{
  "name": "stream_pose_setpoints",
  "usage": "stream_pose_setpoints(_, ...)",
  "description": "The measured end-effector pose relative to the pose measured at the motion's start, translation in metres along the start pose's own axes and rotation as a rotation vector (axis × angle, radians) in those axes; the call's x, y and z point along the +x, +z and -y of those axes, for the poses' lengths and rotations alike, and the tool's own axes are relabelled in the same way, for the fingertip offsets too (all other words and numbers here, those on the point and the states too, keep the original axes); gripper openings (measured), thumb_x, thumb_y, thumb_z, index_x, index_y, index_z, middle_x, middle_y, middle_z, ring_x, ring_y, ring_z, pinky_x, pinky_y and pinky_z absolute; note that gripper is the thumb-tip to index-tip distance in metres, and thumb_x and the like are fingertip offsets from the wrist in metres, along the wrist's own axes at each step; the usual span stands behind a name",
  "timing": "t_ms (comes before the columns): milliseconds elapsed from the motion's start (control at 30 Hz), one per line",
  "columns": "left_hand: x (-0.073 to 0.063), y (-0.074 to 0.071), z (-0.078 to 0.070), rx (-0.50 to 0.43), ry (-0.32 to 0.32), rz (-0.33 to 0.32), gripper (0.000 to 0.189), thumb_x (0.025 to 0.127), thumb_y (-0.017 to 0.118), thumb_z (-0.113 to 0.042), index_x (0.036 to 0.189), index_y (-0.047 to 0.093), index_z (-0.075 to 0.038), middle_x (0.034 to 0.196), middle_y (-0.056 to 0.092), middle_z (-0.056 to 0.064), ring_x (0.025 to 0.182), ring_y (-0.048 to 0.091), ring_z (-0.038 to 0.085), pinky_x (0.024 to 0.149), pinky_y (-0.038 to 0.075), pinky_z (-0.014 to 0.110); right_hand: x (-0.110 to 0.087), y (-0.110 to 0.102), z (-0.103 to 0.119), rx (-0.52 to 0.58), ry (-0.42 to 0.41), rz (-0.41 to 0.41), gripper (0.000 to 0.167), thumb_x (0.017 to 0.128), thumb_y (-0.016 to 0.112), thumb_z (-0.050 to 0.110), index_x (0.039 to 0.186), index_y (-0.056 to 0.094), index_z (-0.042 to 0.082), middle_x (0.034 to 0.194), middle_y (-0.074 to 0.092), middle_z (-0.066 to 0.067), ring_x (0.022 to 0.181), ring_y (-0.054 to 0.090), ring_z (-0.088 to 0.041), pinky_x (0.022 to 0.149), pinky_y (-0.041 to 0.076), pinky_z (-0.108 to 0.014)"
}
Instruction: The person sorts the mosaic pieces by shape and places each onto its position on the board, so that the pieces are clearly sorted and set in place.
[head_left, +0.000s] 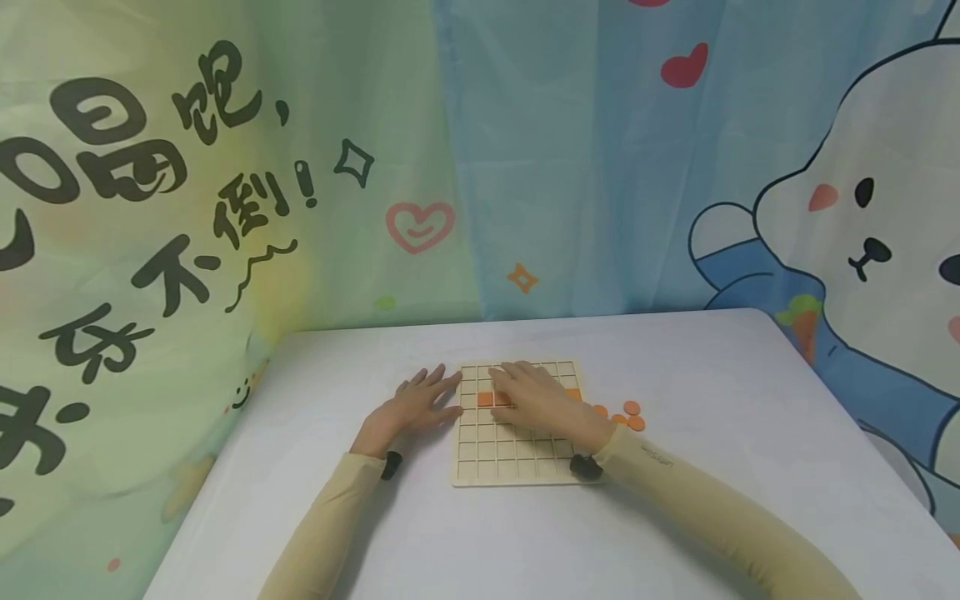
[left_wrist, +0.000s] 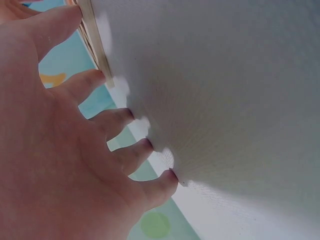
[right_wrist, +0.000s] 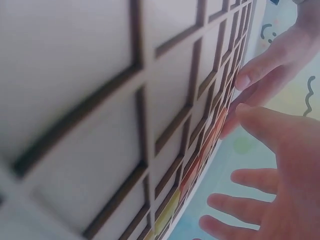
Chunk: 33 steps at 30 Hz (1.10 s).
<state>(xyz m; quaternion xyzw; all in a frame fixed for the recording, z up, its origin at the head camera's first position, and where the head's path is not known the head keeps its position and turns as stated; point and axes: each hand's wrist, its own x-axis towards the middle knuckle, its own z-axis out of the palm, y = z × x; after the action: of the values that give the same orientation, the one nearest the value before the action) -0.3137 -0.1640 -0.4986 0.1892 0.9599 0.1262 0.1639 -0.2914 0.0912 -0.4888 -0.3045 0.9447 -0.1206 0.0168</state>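
One white desk (head_left: 420, 542), printed curtain (head_left: 525, 108) behind; orange discs (head_left: 636, 422); one gridded board (head_left: 510, 468), left hand (head_left: 416, 404) at its edge, right hand (head_left: 546, 404) over it, both grips released.

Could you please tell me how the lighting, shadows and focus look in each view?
Head: fairly even light, with soft shadows beside the sleeves on the white table; left wrist: most of the tabletop in grey shadow, brighter toward the bottom, beyond the left hand; right wrist: hazy, with the gridded board's nearest squares blurred.
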Motion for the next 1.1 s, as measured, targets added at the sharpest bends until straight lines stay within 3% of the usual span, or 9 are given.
stream_pose_setpoints(467,-0.003,0.002,0.0,-0.013,0.006,0.013,0.072,0.1,0.052,-0.056,0.161,0.024,-0.029,0.17,0.014,0.01,0.155,0.011,0.043,0.124,0.013,0.063,-0.04,-0.009,-0.03,-0.008,0.115,0.0,0.065,0.098,0.064,0.043,0.15,0.046,0.008,0.153,0.046,-0.019,0.142,0.042,-0.039,0.11,0.04,-0.061)
stream_pose_setpoints(900,-0.003,0.0,-0.001,0.002,0.012,-0.005,0.073,0.099,0.051,-0.058,0.161,0.024,-0.029,0.17,0.015,0.011,0.155,0.011,0.044,0.124,0.013,0.063,-0.098,-0.032,-0.071,0.085,0.347,-0.017,0.063,0.097,0.065,0.038,0.147,0.048,0.004,0.152,0.044,-0.025,0.142,0.038,-0.045,0.114,0.033,-0.065)
stream_pose_setpoints(1100,-0.002,0.001,-0.001,-0.003,0.003,-0.003,0.072,0.099,0.051,-0.058,0.161,0.025,-0.03,0.17,0.015,0.01,0.155,0.011,0.043,0.124,0.013,0.063,-0.126,-0.038,-0.087,0.061,0.366,-0.055,0.056,0.096,0.066,0.034,0.138,0.056,-0.001,0.146,0.048,-0.03,0.137,0.042,-0.049,0.11,0.036,-0.067)
